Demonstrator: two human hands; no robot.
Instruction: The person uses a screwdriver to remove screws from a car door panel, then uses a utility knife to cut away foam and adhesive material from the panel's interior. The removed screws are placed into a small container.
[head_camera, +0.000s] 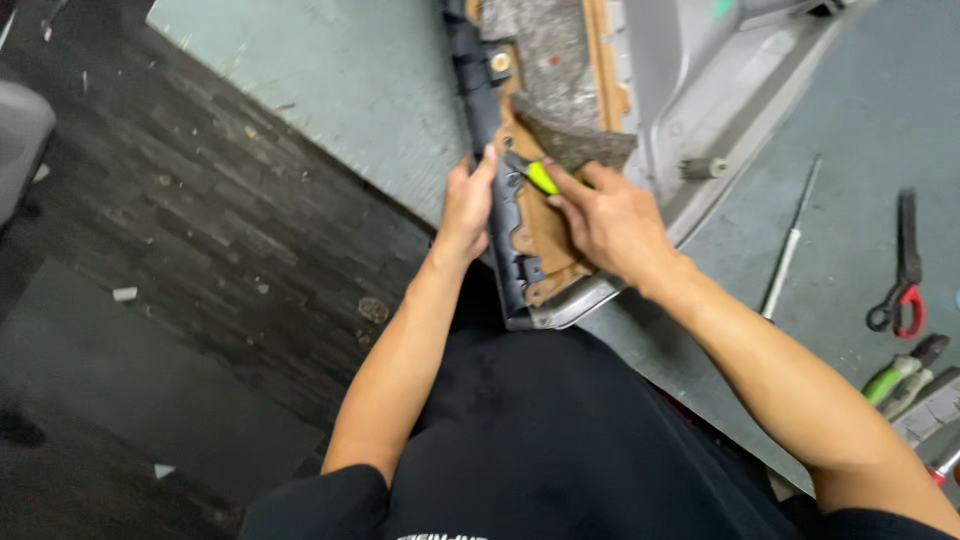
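From the head camera I look straight down onto a grey table (350, 70) with a long panel (530, 230) lying on it, its near end jutting over the table edge toward my black shirt. The panel has a dark plastic rim on its left side, a brown fibre backing in the middle, and grey felt (545, 70) higher up.

My left hand (465, 205) is pressed against the dark rim, fingers closed round the edge and the thumb stretched up along it, so it steadies the panel. My right hand (610, 220) rests on the brown backing, fingers curled tight around a small tool (538, 176) with a yellow-green grip; its dark tip points toward the rim, just beside my left thumb.

Well apart on the right of the table lie a thin metal rod (790, 245), red-handled scissors (905, 270), and green-handled pliers (900, 375) near the picture's edge. A pale grey moulded part (700, 80) lies beyond the panel. On the left, below the table, is dark floor (180, 250) with scattered scraps.
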